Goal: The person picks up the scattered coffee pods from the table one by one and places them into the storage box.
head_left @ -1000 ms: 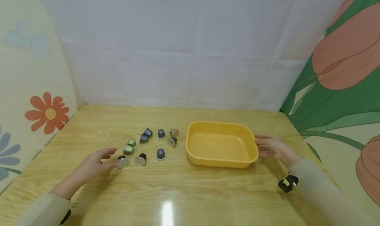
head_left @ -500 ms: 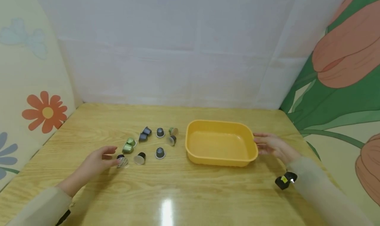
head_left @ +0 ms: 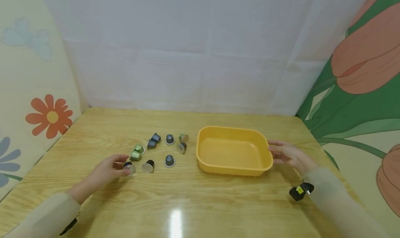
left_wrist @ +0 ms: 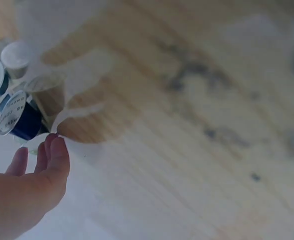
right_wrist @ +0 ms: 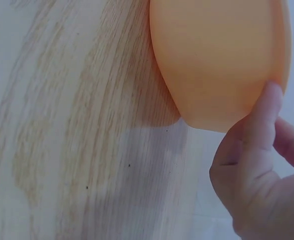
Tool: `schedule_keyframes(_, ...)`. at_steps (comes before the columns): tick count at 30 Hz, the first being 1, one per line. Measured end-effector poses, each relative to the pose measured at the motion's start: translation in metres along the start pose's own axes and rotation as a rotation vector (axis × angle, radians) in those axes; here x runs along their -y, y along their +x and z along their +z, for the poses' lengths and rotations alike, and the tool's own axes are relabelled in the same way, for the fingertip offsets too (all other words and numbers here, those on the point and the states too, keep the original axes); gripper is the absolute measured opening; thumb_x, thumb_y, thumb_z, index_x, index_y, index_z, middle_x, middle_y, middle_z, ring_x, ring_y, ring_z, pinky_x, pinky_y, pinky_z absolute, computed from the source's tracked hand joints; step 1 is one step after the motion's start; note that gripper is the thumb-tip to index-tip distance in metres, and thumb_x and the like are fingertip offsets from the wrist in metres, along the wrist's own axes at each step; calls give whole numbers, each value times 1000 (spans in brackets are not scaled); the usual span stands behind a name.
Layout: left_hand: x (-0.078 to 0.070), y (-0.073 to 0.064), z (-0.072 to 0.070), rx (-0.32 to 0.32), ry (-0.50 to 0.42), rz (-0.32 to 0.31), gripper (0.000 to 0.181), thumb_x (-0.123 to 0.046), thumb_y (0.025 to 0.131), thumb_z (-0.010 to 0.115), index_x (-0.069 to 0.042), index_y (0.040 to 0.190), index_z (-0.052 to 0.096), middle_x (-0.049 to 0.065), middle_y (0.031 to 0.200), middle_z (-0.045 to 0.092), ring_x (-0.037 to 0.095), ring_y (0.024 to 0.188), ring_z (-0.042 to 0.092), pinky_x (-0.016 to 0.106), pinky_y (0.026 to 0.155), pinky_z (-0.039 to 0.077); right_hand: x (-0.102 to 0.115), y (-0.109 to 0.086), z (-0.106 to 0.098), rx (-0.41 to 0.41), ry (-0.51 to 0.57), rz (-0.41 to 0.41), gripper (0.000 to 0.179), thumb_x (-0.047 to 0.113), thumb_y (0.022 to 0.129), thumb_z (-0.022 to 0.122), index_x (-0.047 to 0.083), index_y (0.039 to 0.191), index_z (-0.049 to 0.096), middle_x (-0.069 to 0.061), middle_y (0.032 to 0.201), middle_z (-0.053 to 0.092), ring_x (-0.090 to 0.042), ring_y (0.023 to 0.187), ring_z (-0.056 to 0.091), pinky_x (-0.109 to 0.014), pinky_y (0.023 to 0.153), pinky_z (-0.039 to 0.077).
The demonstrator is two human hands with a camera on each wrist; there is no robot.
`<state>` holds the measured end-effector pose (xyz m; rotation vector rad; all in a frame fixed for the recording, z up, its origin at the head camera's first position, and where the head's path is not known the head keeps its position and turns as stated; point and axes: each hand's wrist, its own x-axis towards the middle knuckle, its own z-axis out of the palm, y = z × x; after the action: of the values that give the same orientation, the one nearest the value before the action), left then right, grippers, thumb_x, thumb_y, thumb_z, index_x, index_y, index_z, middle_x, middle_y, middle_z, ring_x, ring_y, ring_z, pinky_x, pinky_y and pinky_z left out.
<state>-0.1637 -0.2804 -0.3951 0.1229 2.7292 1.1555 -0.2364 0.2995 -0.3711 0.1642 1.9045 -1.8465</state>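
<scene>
In the head view my left hand [head_left: 101, 175] reaches around a dark coffee capsule [head_left: 130, 169] with a pale lid, lying on its side. Seen from the left wrist, thumb and fingers stand on either side of this blue capsule [left_wrist: 28, 122]; whether they press on it I cannot tell. Close by lie two green capsules [head_left: 135, 155] and a black one [head_left: 148, 166]. At the right end of a yellow plastic basin [head_left: 231, 171], my right hand [head_left: 289, 155] touches the outer wall. The right wrist view shows a fingertip [right_wrist: 273, 92] against the wall just below the rim.
Several more capsules lie between the left hand and the basin: dark blue ones [head_left: 152, 144], upright dark ones [head_left: 169, 161] and a green one [head_left: 184, 138]. The wooden table [head_left: 193, 199] ends at a white cloth backdrop [head_left: 187, 74]; patterned panels stand at both sides.
My left hand has moved slightly right, bringing thumb and fingers closer around the dark capsule. The right hand stays at the basin's end, and the basin looks unmoved.
</scene>
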Motion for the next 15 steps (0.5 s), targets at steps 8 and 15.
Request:
schedule_keyframes(8,3,-3,8,-82,4,54,53,-13,86,75,14,124,52,29,117,59,40,102,60,41,80,52,-1,1,-2,16,-6,-1,62,7,100,52,-9,149,17,2,91,66,-12,77,64,-26,67,56)
schedule_keyframes(15,3,-1,12,-109,16,77,50,-10,84,76,16,121,54,27,111,62,38,99,61,31,77,51,-2,1,-2,31,25,4,54,6,100,51,-7,146,25,2,92,66,-13,78,64,-28,68,57)
